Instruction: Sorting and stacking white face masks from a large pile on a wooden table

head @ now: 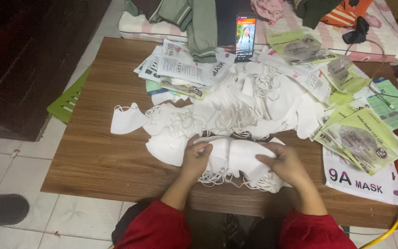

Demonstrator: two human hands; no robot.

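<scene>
Head view: stack of white masks (236, 157) at near worktop (97, 161) edge, pinched by left hand (195, 157) and right hand (285, 162). Loose mask pile (236, 110) just behind, green packets (360, 138) right, phone (245, 37) propped far.

We are finding bare counter (97, 161) lying open well left of our fingers (199, 150), with only one stray mask (127, 120) sitting there. Just beyond our fingers the mask heap (236, 108) is blocking the way. Right of them, packets (362, 140) are crowding the counter, and a phone (245, 37) is standing farther beyond.
</scene>
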